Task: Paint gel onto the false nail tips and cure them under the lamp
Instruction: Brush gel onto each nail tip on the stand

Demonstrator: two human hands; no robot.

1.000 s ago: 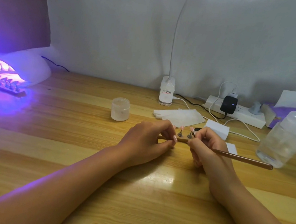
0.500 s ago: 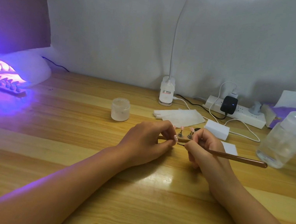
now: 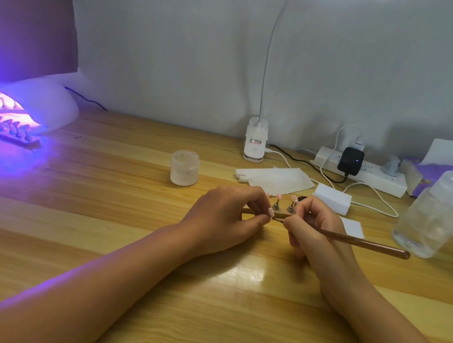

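Note:
My left hand [image 3: 223, 218] pinches a small stand carrying a pink nail tip [image 3: 271, 212] at table centre. A brown gel brush [image 3: 362, 244] lies in my right hand [image 3: 311, 229], its tip touching that nail and its handle pointing right. Behind my fingers a wooden strip [image 3: 282, 216] holds two more pink tips on stands [image 3: 277, 201]. At far left the white curing lamp [image 3: 36, 108] glows violet, with another strip of tips [image 3: 10, 134] at its mouth.
A frosted jar [image 3: 185, 167] stands behind my left hand. White wipes [image 3: 276, 177], a white block [image 3: 332, 198], a desk lamp clip base [image 3: 255, 143], a power strip [image 3: 367, 171] with cables and a clear bottle [image 3: 439, 214] line the back and right.
The brush handle has swung slightly left with my right hand, whose fingers shifted toward the nail tip. My left hand has stayed in place.

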